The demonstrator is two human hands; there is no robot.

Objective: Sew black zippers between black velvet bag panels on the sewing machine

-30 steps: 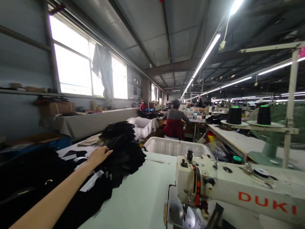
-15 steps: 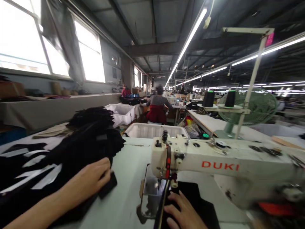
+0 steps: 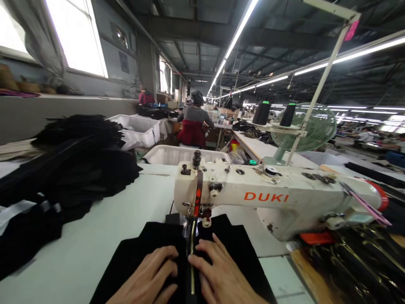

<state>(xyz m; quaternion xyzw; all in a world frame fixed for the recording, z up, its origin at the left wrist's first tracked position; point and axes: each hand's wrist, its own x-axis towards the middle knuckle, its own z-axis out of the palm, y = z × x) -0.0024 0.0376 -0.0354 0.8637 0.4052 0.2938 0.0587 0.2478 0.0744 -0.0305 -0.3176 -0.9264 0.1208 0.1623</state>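
Note:
A white sewing machine [image 3: 234, 190] marked DUKI stands on a pale green table. Under its presser foot lies black fabric [image 3: 136, 249], spread to both sides of a zipper [image 3: 193, 261] with gold teeth that runs straight toward me. My left hand [image 3: 152, 274] rests on the fabric left of the zipper, fingers apart and bent a little. On the right side, my right hand [image 3: 221, 270] lies on the cloth with fingers spread, its fingertips at the zipper's edge. Neither hand grips anything.
Piled black pieces [image 3: 79, 169] cover the table's left side. White bins [image 3: 186, 155] stand behind the machine. Thread cones [image 3: 262, 114] and a green fan [image 3: 303, 126] are at back right. More zippers [image 3: 357, 261] lie at right. A person [image 3: 195, 118] sits ahead.
My left hand has moved from the black pile to the fabric at the machine. A black piece now lies left of the zipper, which has turned straighter. The view has shifted right and down.

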